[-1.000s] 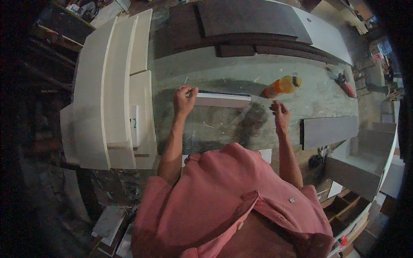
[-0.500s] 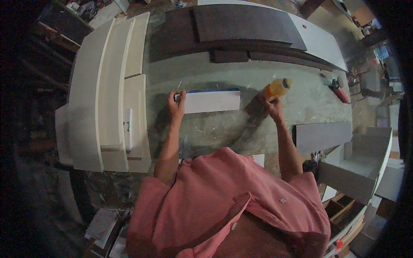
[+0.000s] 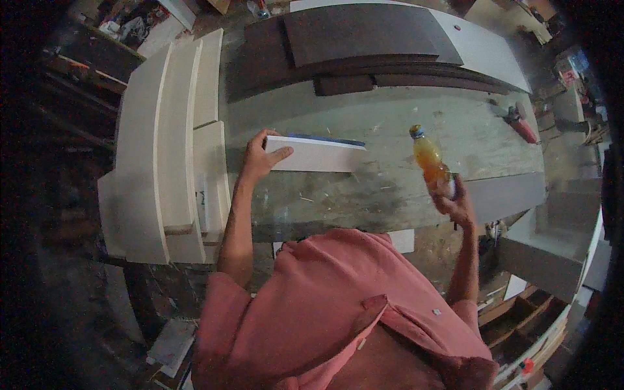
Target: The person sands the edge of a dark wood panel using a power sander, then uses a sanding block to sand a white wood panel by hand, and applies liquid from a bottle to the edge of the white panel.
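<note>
My left hand [image 3: 263,158] grips the left end of a short white board [image 3: 318,156], its thumb over the face and the fingers behind. A blue strip [image 3: 325,139] shows along the board's far edge. On the right, my right hand [image 3: 454,203] is wrapped round the lower part of a plastic bottle [image 3: 426,153] holding orange-yellow liquid. The bottle is raised over the worktable [image 3: 383,123], tilted with its cap end away from me. Both forearms reach forward from my pink shirt.
Long cream panels [image 3: 140,156] lie stacked on the left. Dark brown boards [image 3: 364,36] and a white panel [image 3: 484,49] lie at the far side. A red-handled tool [image 3: 520,125] rests at the right, beyond a grey board [image 3: 504,195]. A box-like cabinet piece [image 3: 552,234] stands at the lower right.
My right hand has drawn the bottle nearer me and rightward, and the bottle now points more away from me. My left thumb has shifted onto the board's face, and the board is slightly tilted.
</note>
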Demonstrator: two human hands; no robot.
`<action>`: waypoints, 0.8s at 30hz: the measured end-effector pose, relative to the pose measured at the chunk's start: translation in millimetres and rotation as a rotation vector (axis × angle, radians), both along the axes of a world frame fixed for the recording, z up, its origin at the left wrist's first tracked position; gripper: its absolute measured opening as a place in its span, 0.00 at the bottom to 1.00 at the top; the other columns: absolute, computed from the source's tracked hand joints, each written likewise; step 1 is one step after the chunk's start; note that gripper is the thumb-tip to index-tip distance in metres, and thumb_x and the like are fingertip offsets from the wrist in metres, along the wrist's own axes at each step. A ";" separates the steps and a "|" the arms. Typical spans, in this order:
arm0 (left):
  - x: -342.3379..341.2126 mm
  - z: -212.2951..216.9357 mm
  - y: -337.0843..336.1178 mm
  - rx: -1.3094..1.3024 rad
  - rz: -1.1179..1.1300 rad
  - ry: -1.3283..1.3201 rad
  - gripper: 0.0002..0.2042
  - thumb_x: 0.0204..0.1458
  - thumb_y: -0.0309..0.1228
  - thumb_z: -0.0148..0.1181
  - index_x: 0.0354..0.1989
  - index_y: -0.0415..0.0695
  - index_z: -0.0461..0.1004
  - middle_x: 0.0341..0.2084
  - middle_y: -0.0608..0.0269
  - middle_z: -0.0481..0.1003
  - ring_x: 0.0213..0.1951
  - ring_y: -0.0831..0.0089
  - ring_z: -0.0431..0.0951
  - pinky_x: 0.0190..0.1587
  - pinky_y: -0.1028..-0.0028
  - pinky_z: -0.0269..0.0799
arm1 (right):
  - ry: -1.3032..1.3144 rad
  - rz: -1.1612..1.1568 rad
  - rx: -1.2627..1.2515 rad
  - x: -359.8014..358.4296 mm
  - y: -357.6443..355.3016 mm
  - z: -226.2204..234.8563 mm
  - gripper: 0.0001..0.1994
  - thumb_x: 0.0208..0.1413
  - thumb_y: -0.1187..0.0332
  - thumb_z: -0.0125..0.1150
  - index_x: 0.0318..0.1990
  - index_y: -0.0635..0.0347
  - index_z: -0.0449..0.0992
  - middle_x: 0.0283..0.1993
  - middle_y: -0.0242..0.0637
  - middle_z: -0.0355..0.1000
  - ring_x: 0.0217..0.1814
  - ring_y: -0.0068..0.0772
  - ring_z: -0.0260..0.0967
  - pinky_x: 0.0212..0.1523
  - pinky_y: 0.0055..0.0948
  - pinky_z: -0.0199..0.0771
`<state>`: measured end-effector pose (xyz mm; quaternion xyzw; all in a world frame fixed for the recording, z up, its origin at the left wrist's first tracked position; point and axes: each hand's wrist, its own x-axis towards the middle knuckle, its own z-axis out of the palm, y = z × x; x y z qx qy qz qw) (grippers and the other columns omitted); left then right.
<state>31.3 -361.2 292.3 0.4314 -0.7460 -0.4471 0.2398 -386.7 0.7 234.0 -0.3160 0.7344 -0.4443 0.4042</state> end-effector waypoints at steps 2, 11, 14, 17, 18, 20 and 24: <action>9.5 -1.4 0.6 0.002 -0.058 0.037 0.21 0.45 0.34 0.77 0.44 0.40 0.75 0.35 0.61 0.79 0.38 0.76 0.77 0.42 0.71 0.74 | 0.062 0.039 -0.039 -3.0 0.6 50.5 0.39 0.44 0.60 0.78 0.62 0.59 0.62 0.58 0.36 0.63 0.61 0.28 0.61 0.58 0.30 0.68; -36.6 27.6 24.1 -0.330 -0.163 -0.031 0.20 0.50 0.34 0.69 0.50 0.44 0.73 0.42 0.53 0.74 0.46 0.53 0.75 0.51 0.60 0.70 | 0.113 -0.376 -0.803 -40.9 13.4 148.4 0.40 0.50 0.61 0.72 0.69 0.55 0.56 0.66 0.45 0.64 0.67 0.43 0.64 0.65 0.44 0.68; -65.9 45.4 23.5 -0.283 -0.234 -0.126 0.21 0.51 0.33 0.68 0.52 0.42 0.71 0.46 0.53 0.76 0.49 0.59 0.77 0.52 0.62 0.71 | -0.240 -0.395 -1.246 -61.9 -3.4 124.8 0.32 0.60 0.52 0.59 0.67 0.59 0.60 0.64 0.48 0.67 0.63 0.50 0.69 0.63 0.52 0.69; -85.5 64.9 24.4 -0.161 -0.295 -0.169 0.21 0.51 0.33 0.69 0.52 0.43 0.71 0.43 0.54 0.78 0.47 0.60 0.79 0.51 0.62 0.72 | -0.666 -0.267 -1.389 -19.9 -56.3 97.1 0.29 0.63 0.51 0.55 0.64 0.60 0.64 0.62 0.48 0.68 0.60 0.50 0.70 0.59 0.55 0.73; -88.3 67.9 20.4 -0.197 -0.319 -0.168 0.22 0.50 0.34 0.69 0.52 0.43 0.71 0.42 0.52 0.78 0.46 0.57 0.79 0.49 0.61 0.73 | -0.840 -0.302 -1.304 -10.5 -70.4 74.2 0.27 0.63 0.52 0.55 0.63 0.59 0.65 0.61 0.48 0.69 0.58 0.49 0.71 0.56 0.56 0.74; -94.5 65.4 13.0 -0.259 -0.380 -0.172 0.22 0.48 0.35 0.69 0.52 0.44 0.71 0.41 0.49 0.80 0.44 0.52 0.81 0.46 0.59 0.74 | -0.990 -0.412 -1.097 15.6 -89.7 38.1 0.23 0.63 0.55 0.57 0.59 0.58 0.68 0.56 0.43 0.73 0.54 0.46 0.72 0.57 0.52 0.74; -106.1 69.7 15.1 -0.207 -0.382 -0.259 0.23 0.47 0.37 0.71 0.50 0.44 0.72 0.39 0.49 0.80 0.43 0.52 0.82 0.45 0.60 0.75 | -1.034 -0.622 -1.052 71.9 -131.5 61.5 0.20 0.62 0.55 0.58 0.53 0.61 0.71 0.49 0.42 0.75 0.47 0.42 0.75 0.49 0.46 0.79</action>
